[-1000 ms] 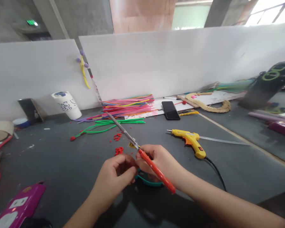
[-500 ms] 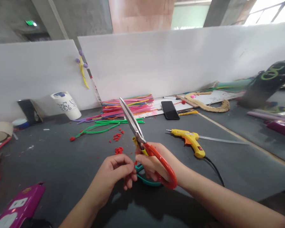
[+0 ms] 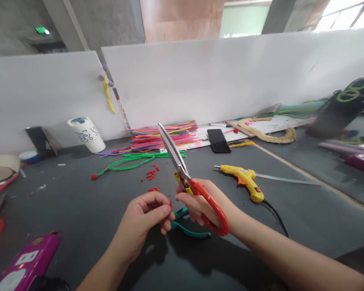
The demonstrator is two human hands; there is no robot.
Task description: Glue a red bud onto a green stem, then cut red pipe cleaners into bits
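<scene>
Between the thumb and index finger of my left hand (image 3: 150, 216) is a small red piece (image 3: 170, 204). My right hand (image 3: 202, 200) is wrapped round scissors with red handles (image 3: 214, 210), their closed blades pointing up and to the left. A small yellow item (image 3: 177, 177) shows beside the scissors at my right fingers; its full shape is hidden. Teal-handled pliers (image 3: 189, 232) lie on the table under my hands. Small red bits (image 3: 151, 174) are scattered just beyond my left hand.
Green stems (image 3: 130, 165) and a pile of coloured stems (image 3: 164, 137) lie at the back. A black phone (image 3: 219, 141) and a yellow glue gun (image 3: 244, 178) lie right of centre. A white cup (image 3: 89, 137) leans back left; a purple power strip (image 3: 30, 258) sits front left.
My right hand and the scissors have moved slightly right, away from my left hand. The red piece at my left fingertips and the teal pliers show more clearly.
</scene>
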